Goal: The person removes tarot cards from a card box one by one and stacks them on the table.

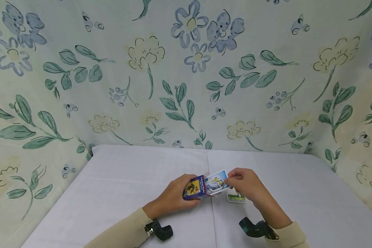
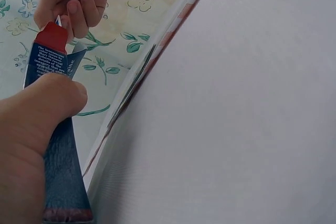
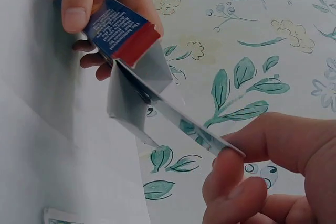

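Observation:
My left hand [image 1: 176,194] grips a blue card box [image 1: 193,188] with yellow artwork and the words "Universal Waite" on it. In the right wrist view the open end of the box [image 3: 123,27] shows a red flap and pale flaps folded out. A picture card [image 1: 216,182] sticks partway out of that end, and my right hand [image 1: 245,182] pinches its outer edge between thumb and finger. Below the right hand another card or small stack [image 1: 236,197] lies on the table, partly covered by the hand. The inside of the box is hidden.
A white cloth covers the table [image 1: 136,172], with a crease down its middle. Behind and at both sides hangs a floral fabric [image 1: 186,103]. Black camera mounts [image 1: 162,230] sit on both wrists, over beige sleeves.

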A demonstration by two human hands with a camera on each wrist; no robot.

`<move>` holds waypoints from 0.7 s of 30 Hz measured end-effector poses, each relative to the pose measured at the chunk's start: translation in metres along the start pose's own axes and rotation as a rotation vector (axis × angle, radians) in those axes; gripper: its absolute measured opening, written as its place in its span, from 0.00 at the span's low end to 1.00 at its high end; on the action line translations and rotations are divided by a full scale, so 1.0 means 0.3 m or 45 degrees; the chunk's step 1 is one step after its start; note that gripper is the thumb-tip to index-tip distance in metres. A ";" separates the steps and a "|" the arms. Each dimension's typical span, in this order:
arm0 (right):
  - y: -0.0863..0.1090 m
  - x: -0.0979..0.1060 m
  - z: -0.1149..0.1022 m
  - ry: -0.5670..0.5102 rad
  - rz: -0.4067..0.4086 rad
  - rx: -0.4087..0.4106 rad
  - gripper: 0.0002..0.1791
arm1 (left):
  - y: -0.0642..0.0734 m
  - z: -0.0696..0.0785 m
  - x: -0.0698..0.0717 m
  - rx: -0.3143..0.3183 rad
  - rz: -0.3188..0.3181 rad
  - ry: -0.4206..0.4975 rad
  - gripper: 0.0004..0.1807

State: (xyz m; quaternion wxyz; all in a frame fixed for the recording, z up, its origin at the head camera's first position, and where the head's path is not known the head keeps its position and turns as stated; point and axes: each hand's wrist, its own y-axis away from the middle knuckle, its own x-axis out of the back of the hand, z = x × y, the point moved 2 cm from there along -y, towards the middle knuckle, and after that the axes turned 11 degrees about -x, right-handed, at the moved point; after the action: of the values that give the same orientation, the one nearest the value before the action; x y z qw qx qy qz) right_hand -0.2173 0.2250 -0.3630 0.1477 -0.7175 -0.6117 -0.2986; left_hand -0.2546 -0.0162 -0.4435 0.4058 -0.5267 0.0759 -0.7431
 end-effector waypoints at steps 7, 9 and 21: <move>-0.003 0.041 -0.002 -0.031 -0.032 -0.021 0.13 | -0.001 0.000 0.001 -0.004 0.007 0.003 0.40; -0.002 0.051 -0.004 -0.040 -0.037 -0.026 0.13 | -0.001 0.000 0.002 -0.006 0.010 0.002 0.40; 0.002 0.106 -0.004 -0.087 -0.036 -0.046 0.14 | 0.000 -0.004 -0.002 0.024 -0.001 -0.011 0.41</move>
State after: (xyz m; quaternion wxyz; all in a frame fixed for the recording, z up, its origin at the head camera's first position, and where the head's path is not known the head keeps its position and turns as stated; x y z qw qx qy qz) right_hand -0.2146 0.2492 -0.3425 0.1095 -0.7212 -0.6209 -0.2870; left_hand -0.2555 -0.0161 -0.4443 0.4108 -0.5263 0.0670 -0.7415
